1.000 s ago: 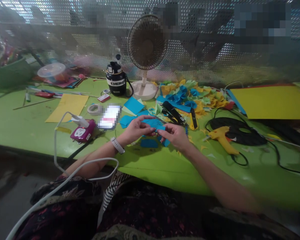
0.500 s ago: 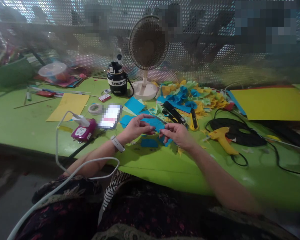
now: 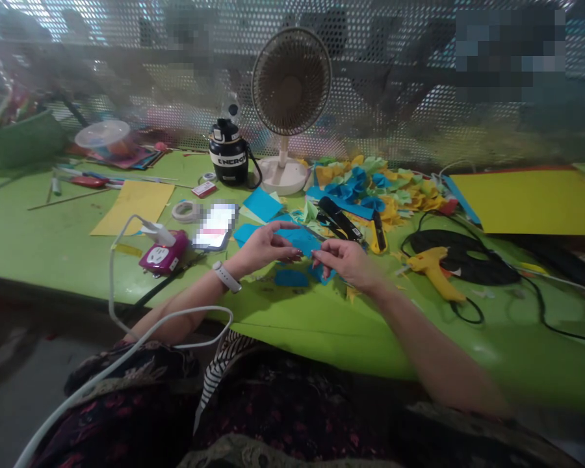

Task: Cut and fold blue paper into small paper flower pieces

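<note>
Between my hands is a piece of blue paper [image 3: 306, 242], low over the table. My left hand [image 3: 269, 247], with a white watch band [image 3: 227, 277] on its wrist, pinches it with thumb and fingers at its left side. Thumb and forefinger of my right hand [image 3: 344, 261] are closed at the paper's right side. The exact edges under the fingertips are hard to make out. More blue paper pieces [image 3: 291, 278] lie below and behind the hands. Beyond my right hand are a black stapler [image 3: 340, 220] and a yellow cutter knife [image 3: 378, 234].
A heap of folded paper pieces [image 3: 394, 188] lies behind the stapler. To the right are a yellow glue gun [image 3: 433, 270] and yellow sheets [image 3: 531, 201]. A phone [image 3: 215, 226], tape roll [image 3: 186, 211], purple socket adapter [image 3: 164, 253], black bottle [image 3: 228, 156] and fan [image 3: 291, 84] stand or lie around.
Both hands stay almost in place around the blue paper. My fingertips have shifted very slightly. Nothing has been let go.
</note>
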Demonstrator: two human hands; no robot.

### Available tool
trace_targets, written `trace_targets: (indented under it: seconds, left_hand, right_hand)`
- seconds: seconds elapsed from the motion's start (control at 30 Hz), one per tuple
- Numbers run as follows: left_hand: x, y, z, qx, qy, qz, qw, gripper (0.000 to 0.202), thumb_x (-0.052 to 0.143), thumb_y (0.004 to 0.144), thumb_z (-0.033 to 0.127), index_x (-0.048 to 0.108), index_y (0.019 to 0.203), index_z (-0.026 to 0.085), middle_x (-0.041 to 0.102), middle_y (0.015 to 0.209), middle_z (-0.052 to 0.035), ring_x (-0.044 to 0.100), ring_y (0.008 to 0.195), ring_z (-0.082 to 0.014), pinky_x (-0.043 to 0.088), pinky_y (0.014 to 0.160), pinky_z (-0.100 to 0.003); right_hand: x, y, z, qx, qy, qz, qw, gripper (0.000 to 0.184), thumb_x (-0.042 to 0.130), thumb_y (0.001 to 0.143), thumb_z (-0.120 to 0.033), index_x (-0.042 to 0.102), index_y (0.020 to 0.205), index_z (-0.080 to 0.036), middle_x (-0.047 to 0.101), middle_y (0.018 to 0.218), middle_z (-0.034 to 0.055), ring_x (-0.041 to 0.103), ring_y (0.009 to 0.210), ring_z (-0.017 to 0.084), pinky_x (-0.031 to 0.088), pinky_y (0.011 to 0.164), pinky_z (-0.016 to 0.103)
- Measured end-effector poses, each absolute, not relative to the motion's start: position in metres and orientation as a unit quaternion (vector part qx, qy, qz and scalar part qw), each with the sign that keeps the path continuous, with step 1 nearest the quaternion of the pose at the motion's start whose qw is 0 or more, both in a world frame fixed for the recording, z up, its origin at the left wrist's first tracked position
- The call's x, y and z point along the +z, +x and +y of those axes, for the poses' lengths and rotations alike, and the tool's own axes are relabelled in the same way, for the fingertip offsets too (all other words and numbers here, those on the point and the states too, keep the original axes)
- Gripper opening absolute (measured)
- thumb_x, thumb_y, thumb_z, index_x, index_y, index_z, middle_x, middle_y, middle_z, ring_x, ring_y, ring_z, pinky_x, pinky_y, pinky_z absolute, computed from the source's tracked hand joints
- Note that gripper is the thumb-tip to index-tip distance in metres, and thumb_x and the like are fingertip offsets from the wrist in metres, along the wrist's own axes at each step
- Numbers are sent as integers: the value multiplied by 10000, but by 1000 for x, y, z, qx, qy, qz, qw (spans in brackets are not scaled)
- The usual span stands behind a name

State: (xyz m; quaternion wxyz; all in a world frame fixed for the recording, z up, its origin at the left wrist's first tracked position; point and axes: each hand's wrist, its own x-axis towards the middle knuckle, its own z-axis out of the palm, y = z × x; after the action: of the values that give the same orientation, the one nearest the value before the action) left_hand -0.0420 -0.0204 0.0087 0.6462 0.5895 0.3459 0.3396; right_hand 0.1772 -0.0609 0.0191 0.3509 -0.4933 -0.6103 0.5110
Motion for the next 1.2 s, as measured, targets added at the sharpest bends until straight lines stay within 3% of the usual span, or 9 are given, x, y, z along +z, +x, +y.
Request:
trace_targets:
  seconds: [0.2,0.33,0.43,0.53,0.6,0.7,0.8,1.03,1.2]
  left_hand:
    - [15,-45,-18,398,521,363,662,558,790,795,286,548,1271,126,766,879,-84,743,798,-175,565,691,-265]
    - [10,-32,-25,378,493,361,696,274,781,798,331,661,919,117,746,825,-61,719,745,-133,538,666,-229]
    - [5,-27,-27,391,482,345,704,256,785,784,315,618,748,124,684,696,2,662,644,-84,536,677,-224]
    - [5,-30,-25,384,486,344,706,275,772,795,333,596,730,133,646,644,23,635,599,-73,539,665,-226]
    - [6,-33,-23,369,498,345,705,290,761,809,351,586,724,136,647,641,17,637,597,-77,548,674,-237]
    - [6,-36,-22,337,510,344,713,306,757,817,375,588,731,135,655,637,3,655,610,-93,555,664,-247]
    - [5,-36,-23,315,510,343,723,307,767,810,384,603,753,131,661,627,-5,671,603,-104,553,624,-236]
    - [3,-32,-24,306,500,336,737,287,832,738,312,628,785,116,690,632,-7,695,597,-110,573,627,-237]
    - [-1,-31,-25,341,510,320,722,308,853,705,298,633,794,102,721,683,-22,716,643,-123,599,705,-278]
  right_hand:
    - [20,176,-61,517,-505,-519,455,389,824,647,-524,657,695,-176,729,722,35,551,441,78,524,484,246]
    - [12,162,-67,546,-495,-498,457,369,807,661,-515,682,739,-177,754,798,56,615,493,103,574,559,275]
    - [9,157,-71,558,-476,-533,421,345,771,699,-506,679,741,-177,745,776,48,643,517,124,574,588,294]
    - [12,163,-74,511,-472,-618,367,276,703,774,-449,678,755,-175,708,688,35,654,548,149,548,596,302]
    - [14,169,-75,418,-485,-668,381,194,696,774,-373,656,757,-184,676,666,20,635,568,148,523,588,294]
    - [15,176,-75,294,-473,-707,435,168,710,750,-291,647,880,-204,670,769,13,601,607,134,512,595,284]
    - [13,179,-71,261,-420,-759,425,238,678,807,-287,681,1038,-233,690,928,41,610,663,140,530,635,304]
    - [7,179,-67,210,-387,-795,418,153,638,891,-364,768,892,-282,714,915,67,654,850,219,546,785,390]
    - [5,177,-68,207,-389,-788,429,160,650,895,-389,751,873,-266,695,899,69,640,809,206,535,715,360]
